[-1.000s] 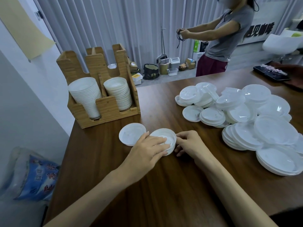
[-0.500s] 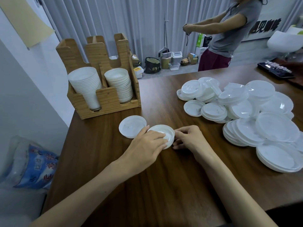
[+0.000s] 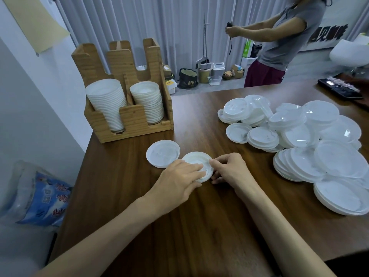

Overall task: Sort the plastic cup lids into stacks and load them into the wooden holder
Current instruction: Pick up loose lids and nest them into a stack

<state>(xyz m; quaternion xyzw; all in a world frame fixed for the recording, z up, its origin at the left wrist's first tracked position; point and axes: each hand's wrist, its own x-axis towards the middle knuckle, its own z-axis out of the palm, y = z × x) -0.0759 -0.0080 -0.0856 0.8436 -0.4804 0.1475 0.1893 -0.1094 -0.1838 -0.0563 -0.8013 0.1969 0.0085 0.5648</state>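
Observation:
A small stack of white lids (image 3: 194, 159) lies on the brown table (image 3: 199, 226) in front of me. My left hand (image 3: 179, 180) lies on top of it with its fingers across the lid. My right hand (image 3: 227, 168) pinches the stack's right rim with curled fingers. A single white lid (image 3: 161, 153) lies flat just left of the stack. The wooden holder (image 3: 127, 114) stands at the table's back left with two stacks of lids in its front slots. A big heap of loose lids (image 3: 299, 136) covers the table's right side.
Another person (image 3: 279, 41) stands beyond the table's far edge. A black tray (image 3: 339, 89) sits at the far right corner. A blue-printed plastic bag (image 3: 40, 198) lies on the floor left of the table, by the white wall.
My right hand has closed in onto the stack's right rim. The left hand stays on top of the stack. The camera has tilted slightly.

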